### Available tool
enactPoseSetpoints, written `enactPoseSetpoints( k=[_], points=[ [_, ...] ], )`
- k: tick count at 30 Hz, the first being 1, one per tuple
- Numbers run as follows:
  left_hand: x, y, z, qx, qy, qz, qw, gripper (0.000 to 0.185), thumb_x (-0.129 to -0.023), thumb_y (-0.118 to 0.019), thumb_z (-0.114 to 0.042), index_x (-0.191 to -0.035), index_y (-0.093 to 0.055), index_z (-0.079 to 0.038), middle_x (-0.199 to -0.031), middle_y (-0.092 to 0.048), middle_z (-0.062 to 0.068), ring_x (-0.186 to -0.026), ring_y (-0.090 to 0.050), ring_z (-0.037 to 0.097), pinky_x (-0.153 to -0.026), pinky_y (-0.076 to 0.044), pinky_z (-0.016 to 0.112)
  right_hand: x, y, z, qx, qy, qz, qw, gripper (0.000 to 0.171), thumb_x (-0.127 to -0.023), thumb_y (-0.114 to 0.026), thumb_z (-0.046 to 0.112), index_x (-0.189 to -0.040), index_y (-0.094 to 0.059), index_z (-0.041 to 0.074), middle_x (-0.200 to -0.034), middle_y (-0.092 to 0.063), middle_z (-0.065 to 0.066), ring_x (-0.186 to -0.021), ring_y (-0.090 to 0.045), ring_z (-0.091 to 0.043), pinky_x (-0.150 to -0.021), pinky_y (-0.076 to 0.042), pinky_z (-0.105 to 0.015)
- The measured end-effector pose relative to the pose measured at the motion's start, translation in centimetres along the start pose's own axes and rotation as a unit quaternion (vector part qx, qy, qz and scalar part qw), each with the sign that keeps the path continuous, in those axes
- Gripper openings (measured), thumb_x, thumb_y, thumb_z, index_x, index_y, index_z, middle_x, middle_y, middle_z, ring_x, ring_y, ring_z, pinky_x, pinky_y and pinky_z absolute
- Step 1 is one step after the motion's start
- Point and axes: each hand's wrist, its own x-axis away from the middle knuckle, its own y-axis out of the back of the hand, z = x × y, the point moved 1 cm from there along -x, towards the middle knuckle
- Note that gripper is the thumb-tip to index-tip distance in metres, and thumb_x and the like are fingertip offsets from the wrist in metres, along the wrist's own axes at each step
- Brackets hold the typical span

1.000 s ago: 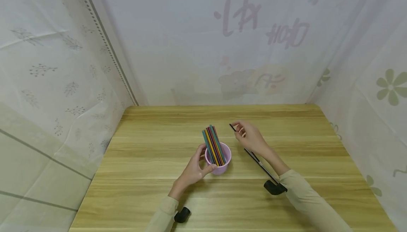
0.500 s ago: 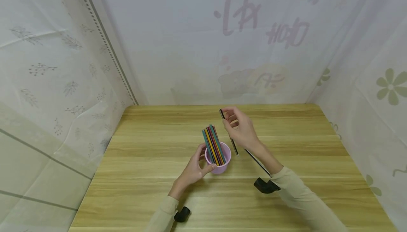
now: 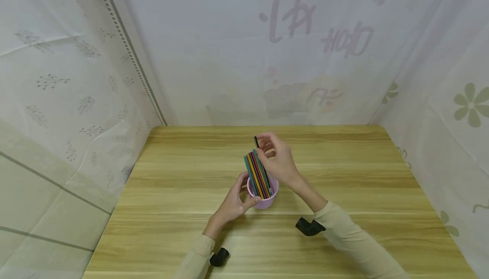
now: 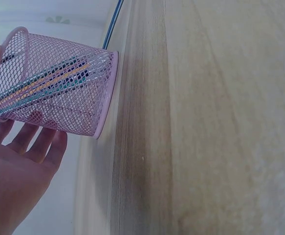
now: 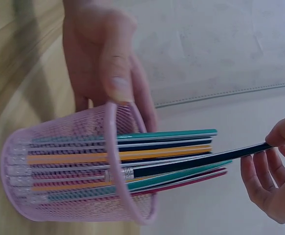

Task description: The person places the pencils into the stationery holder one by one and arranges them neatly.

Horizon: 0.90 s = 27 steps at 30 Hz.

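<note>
Since prev. frame, right hand (image 3: 278,160) has carried black pencil (image 5: 196,163) left to pink mesh cup (image 3: 262,194) at table (image 3: 344,177) centre; eraser end now inside w/ other pencils (image 3: 257,173). Risk: tip snags mesh, tipping cup. Right hand pinches pencil top from above; left hand (image 3: 233,202) cups cup's near-left side, fingers curled round it

Mesh cup (image 3: 263,199): pink. Pencils (image 3: 257,173): teal, yellow, black, red. Surface (image 3: 183,194): light wood grain. Sleeves (image 3: 344,232): beige.

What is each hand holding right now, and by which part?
Right hand pinches the black pencil by its upper end; left hand holds the pink mesh cup by its side wall.
</note>
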Motion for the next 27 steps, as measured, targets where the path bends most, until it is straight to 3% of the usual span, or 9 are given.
enactPoseSetpoints(
  k=[18, 25, 27],
  points=[
    [-0.1, 0.1, -0.1, 0.002, 0.006, 0.004, 1.0, 0.07, -0.081, -0.068, -0.008, -0.138, -0.028, -0.001, -0.134, -0.043, 0.017, -0.122, -0.044, 0.036, -0.097, -0.042, 0.051, 2.3, -1.8, -3.2, -0.001, -0.049, 0.038, 0.998, 0.029, -0.082, -0.058, -0.007, -0.111, -0.051, -0.005, -0.087, -0.056, -0.021, -0.075, -0.059, -0.029, -0.059, -0.056, -0.035],
    [-0.1, 0.0, -0.1, 0.003, 0.002, -0.002, 1.0, 0.07, -0.08, -0.068, -0.007, -0.137, -0.029, 0.0, -0.132, -0.044, 0.019, -0.12, -0.045, 0.036, -0.096, -0.042, 0.053, 3.1, -2.2, -7.5, 0.007, -0.067, 0.017, 0.998, 0.031, -0.083, -0.06, -0.001, -0.113, -0.054, 0.006, -0.086, -0.059, -0.01, -0.074, -0.06, -0.02, -0.059, -0.056, -0.029],
    [-0.1, 0.0, -0.1, 0.003, -0.001, -0.005, 1.0, 0.069, -0.08, -0.069, -0.006, -0.137, -0.03, 0.001, -0.132, -0.045, 0.02, -0.119, -0.046, 0.037, -0.095, -0.042, 0.054, 3.3, -1.8, -7.7, 0.01, -0.067, 0.01, 0.998, 0.032, -0.082, -0.06, -0.002, -0.112, -0.054, 0.007, -0.085, -0.059, -0.007, -0.075, -0.059, -0.018, -0.06, -0.056, -0.028]
  ],
)
